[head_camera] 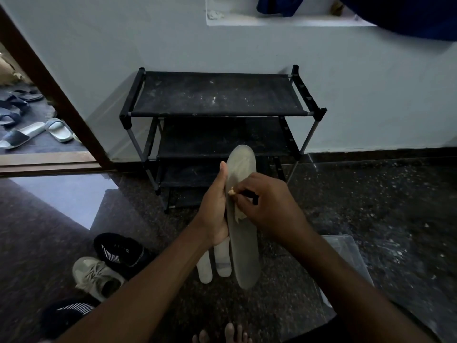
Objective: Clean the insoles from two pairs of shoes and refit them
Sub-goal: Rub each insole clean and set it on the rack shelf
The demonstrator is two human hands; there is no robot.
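Note:
My left hand (214, 209) grips a long grey insole (243, 246) by its left edge, holding it lengthwise in front of me. My right hand (268, 206) holds a small brush with a black handle (249, 194) and pale bristles against the insole's middle. A pale scrap hangs just below the brush, on the insole. Two white insoles (215, 263) lie on the floor under the grey one. To the left on the floor are a black sneaker (121, 251), a beige sneaker (97, 277) and another black sneaker (66, 313).
A black shoe rack (217, 97) with bare shelves stands against the wall ahead. A clear plastic box (346, 263) sits on the floor under my right forearm. Sandals (32, 134) lie beyond the doorway at the left. My bare toes (222, 335) show at the bottom edge.

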